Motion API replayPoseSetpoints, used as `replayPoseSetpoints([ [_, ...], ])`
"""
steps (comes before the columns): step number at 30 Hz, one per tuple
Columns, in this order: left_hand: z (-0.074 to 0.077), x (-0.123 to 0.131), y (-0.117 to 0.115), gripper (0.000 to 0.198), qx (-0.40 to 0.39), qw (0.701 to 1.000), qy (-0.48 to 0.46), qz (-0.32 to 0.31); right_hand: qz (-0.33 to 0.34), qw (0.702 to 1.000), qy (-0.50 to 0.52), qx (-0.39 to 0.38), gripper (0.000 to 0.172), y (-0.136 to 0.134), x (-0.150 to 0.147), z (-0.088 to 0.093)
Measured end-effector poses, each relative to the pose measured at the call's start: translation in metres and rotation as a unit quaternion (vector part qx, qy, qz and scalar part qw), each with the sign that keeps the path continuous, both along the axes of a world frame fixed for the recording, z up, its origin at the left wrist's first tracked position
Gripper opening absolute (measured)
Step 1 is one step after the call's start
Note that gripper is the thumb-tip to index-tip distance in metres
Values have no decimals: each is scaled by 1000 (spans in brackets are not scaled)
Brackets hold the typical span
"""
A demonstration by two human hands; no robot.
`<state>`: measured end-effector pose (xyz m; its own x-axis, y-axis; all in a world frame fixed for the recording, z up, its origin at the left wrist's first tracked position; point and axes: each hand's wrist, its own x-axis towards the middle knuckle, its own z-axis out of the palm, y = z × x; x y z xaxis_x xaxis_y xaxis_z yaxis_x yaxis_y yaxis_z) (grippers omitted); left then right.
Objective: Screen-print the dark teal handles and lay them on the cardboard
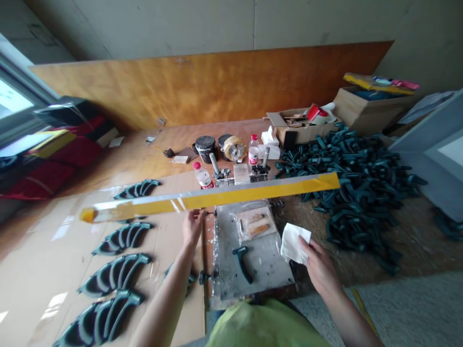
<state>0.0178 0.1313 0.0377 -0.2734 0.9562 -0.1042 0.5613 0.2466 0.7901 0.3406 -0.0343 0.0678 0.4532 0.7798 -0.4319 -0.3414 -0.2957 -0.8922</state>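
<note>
The person's green shirt (264,327) is nearest, at the edge of the desk (159,154). Just before it there is a grey plate (267,277), and on its near half lies one green handle (244,267), alone and touched by no hand. The right hand (317,262) is beside the right edge of the plate and it grips a white cloth (294,241) between thumb and fingers. The left hand (193,226) is at the left side of the plate, with the fingers bent together near a small screw (210,213); I cannot tell if it holds this screw. To the left, more handles (115,277) lie in curved rows on a cardboard sheet (170,241). On the far half of the plate is a clear bag (255,224), with wood-coloured pieces showing. A long yellow bar (231,196) crosses above the plate, from the cardboard to a big pile (358,193) of green parts on the right. Beyond the bar stand two bottles (203,177) with red caps, dark pots (205,149), a tape roll (235,147) and a tissue pack (269,152). Farther are an opened box (318,132) and, behind all these, a wooden board (202,91) against the wall (289,24)
</note>
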Motion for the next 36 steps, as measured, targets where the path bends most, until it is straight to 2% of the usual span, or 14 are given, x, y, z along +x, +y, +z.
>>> replayPoseSetpoints([
  [2, -10, 6, -54, 34, -25, 999, 10, -29, 9, 999, -30, 12, 48, 2, 5, -6],
  [5, -16, 34, -127, 42, -69, 990, 53, -114, 57, 995, -85, 13, 51, 5, 12, -19],
  [8, -16, 72, -159, 45, -100, 972, 146, -152, 121, 983, -138, 19, 54, 7, 11, -27],
  [11, -12, 92, -160, 36, -112, 963, 205, -136, 174, 967, -182, 39, 54, 6, 6, -23],
  [13, -9, 95, -158, 27, -106, 971, 176, -121, 196, 957, -208, 46, 53, 4, 3, -16],
  [14, -7, 94, -158, 23, -99, 980, 133, -114, 205, 952, -221, 48, 51, 3, 3, -13],
  [16, -3, 92, -163, 21, -84, 992, -16, -97, 214, 942, -253, 53, 49, 0, 3, -8],
  [18, 4, 93, -170, 25, -79, 975, -193, -73, 217, 927, -297, 72, 45, -1, 4, -5],
  [20, 13, 97, -177, 32, -83, 945, -313, -51, 221, 904, -347, 120, 37, 0, 2, -3],
  [23, 30, 107, -184, 39, -93, 931, -352, -42, 234, 844, -412, 252, 33, 1, -7, 4],
  [25, 40, 114, -188, 38, -102, 932, -344, -52, 250, 789, -448, 337, 40, 2, -16, 13],
  [28, 51, 120, -190, 34, -109, 931, -342, -70, 281, 704, -506, 412, 47, 0, -29, 24],
  [32, 58, 120, -188, 31, -98, 929, -350, -67, 346, 614, -575, 415, 52, -5, -38, 27],
  [36, 58, 118, -187, 27, -87, 924, -368, -56, 380, 570, -616, 388, 58, -9, -39, 24],
])
